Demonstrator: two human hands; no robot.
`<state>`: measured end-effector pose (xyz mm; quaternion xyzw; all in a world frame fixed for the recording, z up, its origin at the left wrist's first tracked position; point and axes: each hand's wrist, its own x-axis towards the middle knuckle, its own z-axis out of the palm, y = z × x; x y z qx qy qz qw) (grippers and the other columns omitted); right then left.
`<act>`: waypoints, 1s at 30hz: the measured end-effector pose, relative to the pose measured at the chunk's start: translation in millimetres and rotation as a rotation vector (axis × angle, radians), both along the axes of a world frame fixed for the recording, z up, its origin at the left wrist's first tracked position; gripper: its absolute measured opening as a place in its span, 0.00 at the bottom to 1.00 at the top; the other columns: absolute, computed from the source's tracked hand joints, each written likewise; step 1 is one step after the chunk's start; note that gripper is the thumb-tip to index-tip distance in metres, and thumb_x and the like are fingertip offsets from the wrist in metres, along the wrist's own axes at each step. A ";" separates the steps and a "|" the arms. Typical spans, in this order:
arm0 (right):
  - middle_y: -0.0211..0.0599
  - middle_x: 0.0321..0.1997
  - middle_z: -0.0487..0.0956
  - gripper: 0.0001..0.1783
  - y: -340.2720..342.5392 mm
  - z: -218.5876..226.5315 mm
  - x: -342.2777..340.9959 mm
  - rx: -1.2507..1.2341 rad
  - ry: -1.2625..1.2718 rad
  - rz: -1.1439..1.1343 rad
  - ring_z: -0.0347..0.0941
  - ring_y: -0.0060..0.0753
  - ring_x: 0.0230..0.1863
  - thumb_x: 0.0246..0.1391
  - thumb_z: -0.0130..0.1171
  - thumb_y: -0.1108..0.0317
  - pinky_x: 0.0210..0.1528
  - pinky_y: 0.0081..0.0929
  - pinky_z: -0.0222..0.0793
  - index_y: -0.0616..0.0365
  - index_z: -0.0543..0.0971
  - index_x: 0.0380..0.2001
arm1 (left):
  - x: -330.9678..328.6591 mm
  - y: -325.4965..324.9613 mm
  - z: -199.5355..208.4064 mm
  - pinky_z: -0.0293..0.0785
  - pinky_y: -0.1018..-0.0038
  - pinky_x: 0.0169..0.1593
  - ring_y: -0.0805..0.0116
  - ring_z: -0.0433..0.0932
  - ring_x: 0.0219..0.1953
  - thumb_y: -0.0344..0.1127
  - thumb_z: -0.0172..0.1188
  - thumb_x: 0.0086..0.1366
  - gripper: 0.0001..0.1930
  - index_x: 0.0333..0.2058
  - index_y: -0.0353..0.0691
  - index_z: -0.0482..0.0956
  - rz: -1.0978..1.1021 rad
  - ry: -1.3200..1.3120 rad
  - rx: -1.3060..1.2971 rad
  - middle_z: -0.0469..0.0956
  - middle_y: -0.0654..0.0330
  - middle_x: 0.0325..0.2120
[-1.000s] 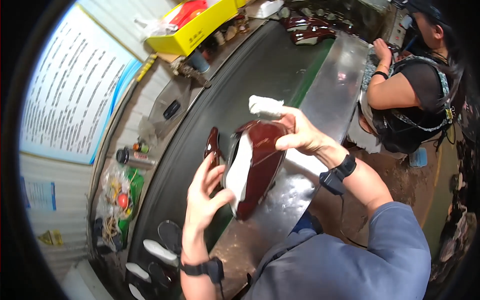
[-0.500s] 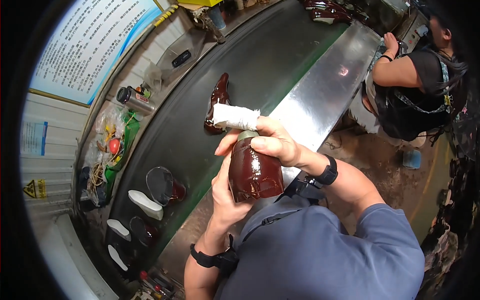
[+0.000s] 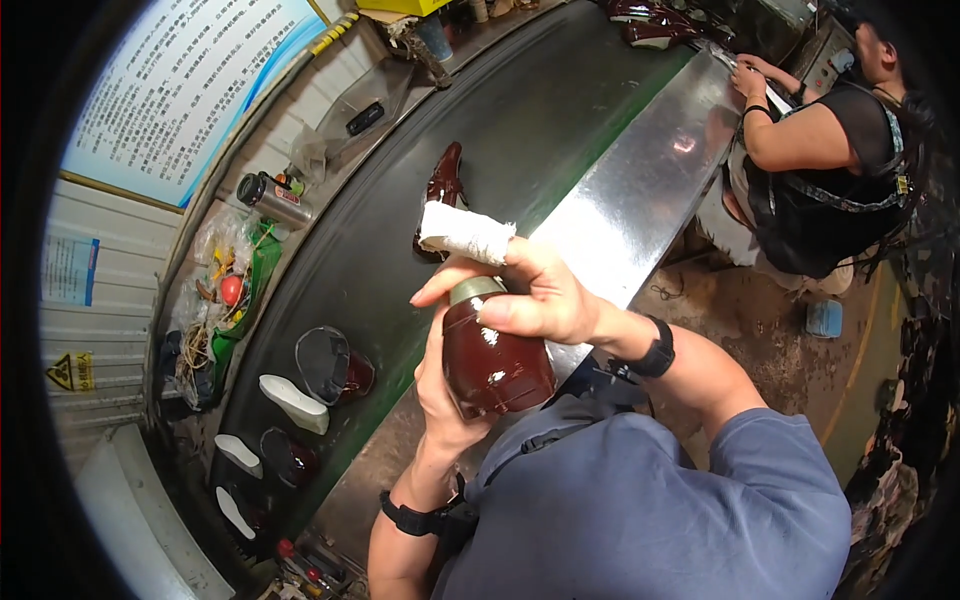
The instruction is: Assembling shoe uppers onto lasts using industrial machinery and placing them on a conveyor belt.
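Note:
In front of my chest I hold a glossy dark red shoe [image 3: 498, 355], with a grey-green piece, like a shoe last, showing at its top [image 3: 476, 290]. My left hand [image 3: 437, 395] is closed around its left side from below; part of those fingers is hidden behind it. Across the upper end lies my right hand [image 3: 548, 290], its thumb pressed on the shoe near the green piece. A white cloth-like wrap [image 3: 465, 235] sticks out from the right hand, seemingly round a finger. Just beyond it another dark red shoe [image 3: 446, 180] lies on the black belt [image 3: 520, 120].
White soles [image 3: 293, 403] and dark shoe parts [image 3: 335, 368] lie on the belt at left. A metal ledge [image 3: 620, 215] runs along its near side. Bags of odds and ends [image 3: 225, 300] and a flask [image 3: 273, 198] line the far edge. A co-worker [image 3: 830, 160] sits at right.
The held shoe has turned and shifted slightly left, showing more of its smooth side. My right hand moved left with it. The co-worker's hands have moved to the ledge's far end.

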<state>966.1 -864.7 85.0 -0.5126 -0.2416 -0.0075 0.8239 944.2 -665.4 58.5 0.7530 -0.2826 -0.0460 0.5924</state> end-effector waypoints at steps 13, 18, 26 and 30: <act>0.40 0.43 0.83 0.41 1.5 22.3 -18.3 -0.115 -0.212 -0.088 0.80 0.31 0.44 0.49 0.71 0.67 0.49 0.29 0.75 0.67 0.68 0.66 | 5.8 -11.9 7.2 0.80 0.65 0.52 0.58 0.82 0.48 0.35 0.56 0.71 0.19 0.57 0.32 0.73 -0.072 -0.272 0.000 0.80 0.52 0.48; 0.33 0.34 0.84 0.33 -2.3 21.0 -23.6 -0.139 -0.002 -0.109 0.78 0.20 0.36 0.50 0.68 0.71 0.42 0.21 0.73 0.67 0.74 0.61 | -4.3 -11.6 0.8 0.79 0.61 0.52 0.52 0.83 0.49 0.35 0.70 0.59 0.29 0.57 0.30 0.72 -0.057 -0.136 0.035 0.80 0.46 0.49; 0.35 0.48 0.84 0.35 -10.9 0.1 -19.1 -0.109 0.152 -0.041 0.77 0.22 0.49 0.56 0.66 0.68 0.57 0.25 0.71 0.64 0.69 0.66 | 4.8 -10.6 -10.2 0.78 0.60 0.53 0.46 0.82 0.51 0.36 0.77 0.48 0.43 0.61 0.28 0.67 -0.120 -0.088 0.100 0.79 0.44 0.49; 0.35 0.53 0.81 0.36 -12.8 3.2 -16.2 -0.064 0.291 -0.151 0.74 0.23 0.54 0.58 0.65 0.67 0.61 0.27 0.68 0.63 0.66 0.68 | 21.2 -22.1 -10.4 0.79 0.64 0.53 0.51 0.83 0.50 0.32 0.75 0.49 0.46 0.66 0.30 0.63 -0.004 -0.209 0.137 0.80 0.44 0.51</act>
